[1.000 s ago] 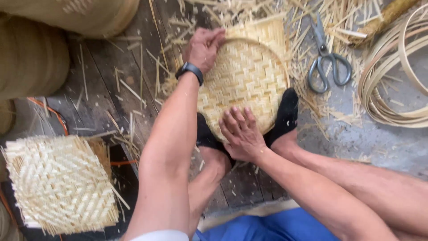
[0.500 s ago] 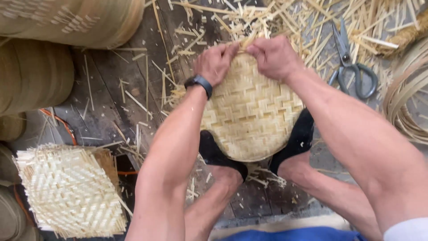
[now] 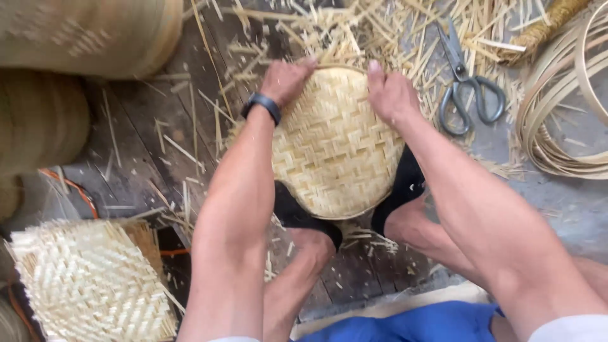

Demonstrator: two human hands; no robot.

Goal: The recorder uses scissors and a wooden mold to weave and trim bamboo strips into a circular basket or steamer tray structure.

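Woven basket (image 3: pixel 332 145) between both hands' fingertips

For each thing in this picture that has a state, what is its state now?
woven basket: round, unfinished, pinned between both feet
left hand: gripping the basket's far rim
right hand: gripping the far rim
scissors: closed, lying among trimmings
square woven mat: flat, loose strip ends sticking out
bamboo hoops: coiled, lying on the floor
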